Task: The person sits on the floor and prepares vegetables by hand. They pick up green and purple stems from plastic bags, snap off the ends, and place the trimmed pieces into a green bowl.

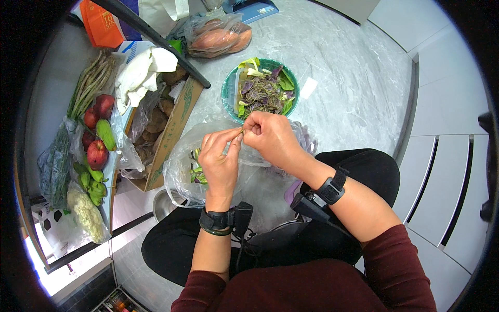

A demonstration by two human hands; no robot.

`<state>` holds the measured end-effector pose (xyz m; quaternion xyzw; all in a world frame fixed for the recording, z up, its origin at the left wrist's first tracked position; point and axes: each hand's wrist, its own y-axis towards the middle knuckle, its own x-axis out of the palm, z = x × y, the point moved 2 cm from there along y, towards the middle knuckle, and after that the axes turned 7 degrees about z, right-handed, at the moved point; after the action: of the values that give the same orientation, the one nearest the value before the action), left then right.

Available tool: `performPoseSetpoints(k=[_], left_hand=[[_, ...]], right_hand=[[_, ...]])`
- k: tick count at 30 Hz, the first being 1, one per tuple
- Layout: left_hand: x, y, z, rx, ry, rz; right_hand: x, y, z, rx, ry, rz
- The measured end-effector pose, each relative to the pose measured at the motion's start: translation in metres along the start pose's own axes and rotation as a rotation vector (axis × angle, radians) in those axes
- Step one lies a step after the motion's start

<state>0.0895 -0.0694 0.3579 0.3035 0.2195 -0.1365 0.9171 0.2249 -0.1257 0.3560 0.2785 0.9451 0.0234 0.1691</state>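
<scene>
Fingertips of my left hand (220, 158) and my right hand (273, 138) meet and pinch a small green piece of vegetable (242, 132), mostly hidden by the fingers. Under my left hand lies an opened clear plastic bag (177, 163) with short green and purple stem pieces (198, 175) inside. Just beyond my right hand stands a round green basin (227, 97) lined with plastic. It holds leaf scraps and thin, dark purple-brown trimmings (263, 91). Purplish stuff in a clear bag (310, 140) shows partly behind my right wrist.
At left, a shelf carries apples (97, 155), cauliflower (86, 214) and green vegetables (97, 191). Near it are a cardboard box (171, 144) of potatoes, a black metal leg (187, 66) and a metal bowl (161, 204). Bagged sweet potatoes (218, 39) and a blue dustpan (253, 11) lie farther off.
</scene>
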Motion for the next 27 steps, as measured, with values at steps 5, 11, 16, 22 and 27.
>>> performPoseSetpoints(k=[5,11,16,22,27], left_hand=[[0.003,-0.005,-0.006,-0.127,-0.149,0.052],[0.005,-0.006,-0.034,-0.631,-0.837,0.175],[-0.005,-0.003,-0.053,-0.782,-1.007,0.206],[0.043,-0.044,-0.055,-0.889,-0.640,-0.262],[0.087,-0.072,-0.058,-0.725,-0.550,-0.384]], right_hand=[[0.003,0.002,0.006,0.225,0.167,-0.057],[-0.007,0.013,0.010,0.500,0.444,0.006],[-0.030,0.031,0.007,0.476,0.441,0.252],[-0.043,0.037,0.004,0.472,0.510,0.237],[-0.043,0.038,-0.001,0.446,0.512,0.203]])
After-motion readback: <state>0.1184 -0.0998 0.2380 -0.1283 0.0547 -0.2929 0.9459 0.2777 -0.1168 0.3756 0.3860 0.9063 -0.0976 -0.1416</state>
